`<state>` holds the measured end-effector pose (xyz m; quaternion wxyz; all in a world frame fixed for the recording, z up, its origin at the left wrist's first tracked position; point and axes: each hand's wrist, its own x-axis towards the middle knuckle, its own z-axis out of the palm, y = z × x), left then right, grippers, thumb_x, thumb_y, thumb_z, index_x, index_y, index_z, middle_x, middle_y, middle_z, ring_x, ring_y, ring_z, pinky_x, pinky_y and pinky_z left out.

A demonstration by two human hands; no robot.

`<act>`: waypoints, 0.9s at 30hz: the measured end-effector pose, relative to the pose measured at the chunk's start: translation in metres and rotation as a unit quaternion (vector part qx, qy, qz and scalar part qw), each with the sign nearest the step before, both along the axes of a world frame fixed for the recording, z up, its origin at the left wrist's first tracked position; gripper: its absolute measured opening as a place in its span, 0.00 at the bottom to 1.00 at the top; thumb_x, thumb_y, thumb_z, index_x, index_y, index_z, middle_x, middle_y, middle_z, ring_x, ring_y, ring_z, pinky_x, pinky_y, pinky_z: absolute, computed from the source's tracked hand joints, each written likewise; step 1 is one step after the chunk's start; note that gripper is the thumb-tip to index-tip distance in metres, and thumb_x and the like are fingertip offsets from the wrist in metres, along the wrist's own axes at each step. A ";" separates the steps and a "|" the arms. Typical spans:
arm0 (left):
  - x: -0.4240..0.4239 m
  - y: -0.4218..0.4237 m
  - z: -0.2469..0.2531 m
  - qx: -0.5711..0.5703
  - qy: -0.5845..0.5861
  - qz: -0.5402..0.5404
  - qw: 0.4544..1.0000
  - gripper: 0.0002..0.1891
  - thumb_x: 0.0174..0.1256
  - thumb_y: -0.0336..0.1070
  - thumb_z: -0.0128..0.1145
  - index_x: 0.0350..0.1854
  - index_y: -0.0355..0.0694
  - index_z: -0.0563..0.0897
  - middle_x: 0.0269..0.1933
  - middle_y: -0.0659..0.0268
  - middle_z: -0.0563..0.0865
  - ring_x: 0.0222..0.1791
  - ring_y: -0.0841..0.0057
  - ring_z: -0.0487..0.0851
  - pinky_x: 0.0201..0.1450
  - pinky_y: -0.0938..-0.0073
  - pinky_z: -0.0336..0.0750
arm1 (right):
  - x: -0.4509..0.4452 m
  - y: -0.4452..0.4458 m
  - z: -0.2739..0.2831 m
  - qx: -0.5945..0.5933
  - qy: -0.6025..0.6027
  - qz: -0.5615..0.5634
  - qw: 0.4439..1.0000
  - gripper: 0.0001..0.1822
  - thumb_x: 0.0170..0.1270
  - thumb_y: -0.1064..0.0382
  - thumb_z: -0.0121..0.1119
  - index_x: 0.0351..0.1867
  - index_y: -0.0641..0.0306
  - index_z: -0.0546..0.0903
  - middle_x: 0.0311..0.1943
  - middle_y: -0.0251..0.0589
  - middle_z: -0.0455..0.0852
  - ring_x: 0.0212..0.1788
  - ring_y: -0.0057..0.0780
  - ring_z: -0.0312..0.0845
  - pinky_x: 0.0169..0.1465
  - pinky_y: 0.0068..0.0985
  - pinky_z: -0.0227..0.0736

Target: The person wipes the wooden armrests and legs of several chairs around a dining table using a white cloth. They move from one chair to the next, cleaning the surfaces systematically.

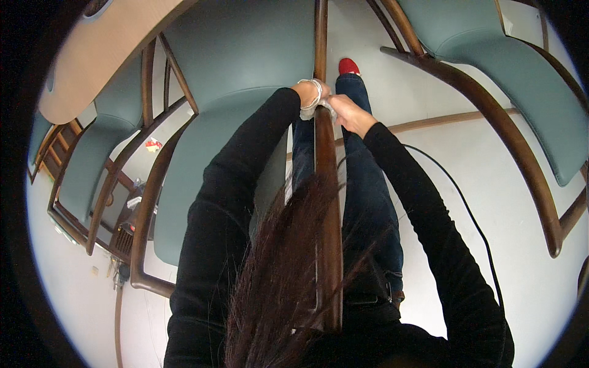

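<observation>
My left hand [313, 92], with a beaded bracelet at the wrist, is at the wooden frame [327, 152] of a chair with green upholstery [239, 55]. My right hand [346, 112] is on the other side of the same wooden bar. Between and under the hands a whitish, crumpled cloth or tissue [325, 106] wraps around the bar, and both hands grip it. The fingers are partly hidden. Long dark hair hangs over the lower part of the bar.
A second green chair with a curved wooden arm [497, 110] stands at the right. Another green chair [87, 170] is at the left, near a light wooden tabletop [106, 50]. A black cable [474, 221] runs beside my right arm. A red and yellow wrapper [153, 145] lies at the left.
</observation>
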<state>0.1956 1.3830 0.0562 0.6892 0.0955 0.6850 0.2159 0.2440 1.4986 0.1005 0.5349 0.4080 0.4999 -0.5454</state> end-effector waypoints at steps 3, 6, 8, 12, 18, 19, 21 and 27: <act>-0.007 0.011 0.018 -0.157 -0.070 0.198 0.965 0.21 0.62 0.44 0.45 0.39 0.25 0.78 0.33 0.55 0.82 0.31 0.70 0.77 0.34 0.65 0.70 | -0.005 0.005 -0.017 -0.047 -0.010 -0.009 0.999 0.23 0.59 0.62 0.47 0.53 0.76 0.67 0.50 0.50 0.74 0.52 0.40 0.69 0.54 0.44 0.63; -0.010 0.008 0.023 -0.136 -0.082 0.222 0.962 0.21 0.62 0.44 0.42 0.41 0.27 0.79 0.35 0.55 0.81 0.31 0.69 0.77 0.35 0.66 0.70 | -0.010 0.011 -0.034 -0.071 -0.016 0.006 0.997 0.22 0.62 0.60 0.47 0.53 0.75 0.68 0.52 0.52 0.71 0.50 0.39 0.67 0.48 0.43 0.64; -0.005 0.003 0.028 -0.130 -0.096 0.239 0.957 0.21 0.62 0.43 0.42 0.43 0.28 0.77 0.39 0.54 0.81 0.35 0.69 0.76 0.40 0.67 0.70 | -0.017 0.003 -0.009 -0.053 -0.013 0.015 0.998 0.22 0.62 0.60 0.47 0.53 0.75 0.68 0.51 0.51 0.72 0.50 0.38 0.67 0.49 0.43 0.64; 0.021 -0.006 -0.007 -0.128 -0.115 0.292 0.941 0.24 0.61 0.44 0.42 0.43 0.24 0.75 0.43 0.49 0.80 0.40 0.64 0.77 0.47 0.67 0.69 | -0.018 -0.002 0.006 -0.081 -0.017 0.001 0.997 0.26 0.63 0.56 0.48 0.57 0.75 0.65 0.58 0.54 0.66 0.60 0.43 0.60 0.57 0.50 0.57; 0.008 0.003 0.023 -0.071 -0.092 0.215 0.970 0.21 0.59 0.41 0.41 0.38 0.22 0.75 0.39 0.50 0.79 0.38 0.66 0.76 0.47 0.65 0.69 | -0.007 0.008 0.001 -0.036 -0.019 -0.010 0.999 0.27 0.63 0.57 0.50 0.57 0.76 0.65 0.61 0.56 0.63 0.61 0.47 0.59 0.60 0.57 0.53; 0.006 0.004 0.034 -0.121 -0.120 0.248 0.954 0.21 0.59 0.40 0.40 0.38 0.23 0.75 0.38 0.50 0.79 0.38 0.67 0.75 0.47 0.65 0.69 | -0.008 0.007 0.009 -0.036 -0.021 -0.007 0.999 0.27 0.63 0.57 0.51 0.57 0.76 0.65 0.60 0.56 0.63 0.62 0.47 0.59 0.59 0.58 0.53; 0.004 0.000 0.049 -0.130 -0.152 0.236 0.951 0.21 0.62 0.47 0.40 0.43 0.32 0.75 0.40 0.56 0.77 0.33 0.71 0.72 0.37 0.66 0.67 | -0.010 0.003 0.030 -0.041 -0.006 0.008 0.999 0.26 0.62 0.57 0.49 0.57 0.75 0.65 0.60 0.57 0.63 0.62 0.51 0.58 0.59 0.58 0.53; -0.004 -0.002 0.156 -0.091 -0.216 0.312 0.921 0.29 0.68 0.56 0.32 0.59 0.37 0.68 0.56 0.55 0.74 0.49 0.66 0.77 0.48 0.63 0.73 | -0.005 0.004 0.089 -0.049 0.096 0.024 0.994 0.13 0.57 0.66 0.44 0.40 0.68 0.76 0.25 0.37 0.72 0.23 0.24 0.63 0.23 0.26 0.61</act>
